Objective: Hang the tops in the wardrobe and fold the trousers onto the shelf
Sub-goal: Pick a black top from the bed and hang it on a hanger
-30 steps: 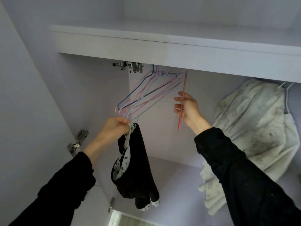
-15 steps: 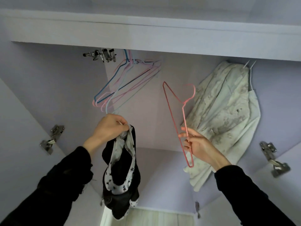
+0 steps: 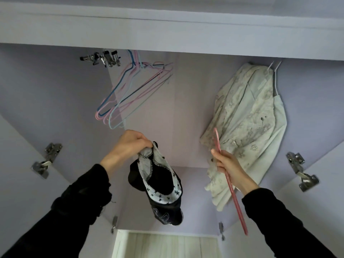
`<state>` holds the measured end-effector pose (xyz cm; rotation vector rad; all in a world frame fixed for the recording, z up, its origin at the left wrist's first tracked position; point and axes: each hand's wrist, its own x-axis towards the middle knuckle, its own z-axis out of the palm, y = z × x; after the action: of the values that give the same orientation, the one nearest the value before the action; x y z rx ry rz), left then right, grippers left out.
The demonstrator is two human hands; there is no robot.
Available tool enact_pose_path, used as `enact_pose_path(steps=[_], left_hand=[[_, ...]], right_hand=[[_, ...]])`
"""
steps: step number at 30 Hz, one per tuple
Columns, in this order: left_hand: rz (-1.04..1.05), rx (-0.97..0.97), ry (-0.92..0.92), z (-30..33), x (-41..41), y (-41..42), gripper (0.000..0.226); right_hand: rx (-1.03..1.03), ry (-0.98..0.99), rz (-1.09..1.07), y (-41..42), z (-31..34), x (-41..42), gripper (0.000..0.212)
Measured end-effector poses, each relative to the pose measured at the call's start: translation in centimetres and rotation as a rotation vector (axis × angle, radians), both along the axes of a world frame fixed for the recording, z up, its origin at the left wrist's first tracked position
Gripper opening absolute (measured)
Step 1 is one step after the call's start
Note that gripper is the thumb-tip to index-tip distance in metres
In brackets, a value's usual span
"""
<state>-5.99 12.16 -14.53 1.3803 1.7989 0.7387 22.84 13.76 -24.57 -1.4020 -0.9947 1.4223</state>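
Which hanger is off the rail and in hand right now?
The pink hanger, gripped by the right hand; the other empty hangers hang bunched on the rail.

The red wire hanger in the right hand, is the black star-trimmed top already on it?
No, the red wire hanger is bare in the right hand, while the left hand holds the black star-trimmed top apart from it.

Nothing readable is showing anywhere in the frame. The black top (image 3: 160, 185), hanging at lower centre, is carrying a pale print near its hem, but the marks are too blurred and folded to be making out as letters.
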Motion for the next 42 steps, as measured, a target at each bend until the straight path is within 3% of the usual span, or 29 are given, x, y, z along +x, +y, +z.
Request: enact_pose_path(steps=[6,12,17,20,23,27,34,39,42], left_hand=[[-0.021,-0.07,-0.055,0.0,1.3,0.3,0.015],[-0.012,-0.126,-0.066,0.2,0.9,0.2,0.007],[0.012,-0.133,-0.098,0.2,0.6,-0.1,0.012],[0.025,-0.128,-0.135,0.3,0.8,-0.2,0.007],[0.011,-0.133,-0.176,0.6,0.7,-0.3,0.008],[0.003,-0.121,-0.229,1.2,0.3,-0.5,0.01],[-0.017,-0.146,-0.328,2.0,-1.1,-1.0,0.007],[0.008,-0.131,-0.301,2.4,-1.5,-1.5,0.007],[0.005,-0.116,-0.355,2.8,-1.3,-1.8,0.009]], right_hand=[[0.024,-0.343,-0.045,0.2,1.8,-0.3,0.044],[0.046,0.036,-0.05,0.0,2.0,0.2,0.032],[0.06,0.588,0.109,-0.4,3.8,0.5,0.022],[0.113,0.782,0.205,-0.7,4.0,-0.5,0.034],[0.14,0.916,0.218,-1.1,4.5,-2.2,0.031],[0.173,0.972,0.22,-1.1,4.4,-4.1,0.028],[0.14,0.799,0.244,-0.9,3.9,-5.0,0.042],[0.15,0.941,0.138,-1.0,3.8,-5.3,0.03],[0.09,0.888,0.147,-1.1,2.6,-6.2,0.032]])
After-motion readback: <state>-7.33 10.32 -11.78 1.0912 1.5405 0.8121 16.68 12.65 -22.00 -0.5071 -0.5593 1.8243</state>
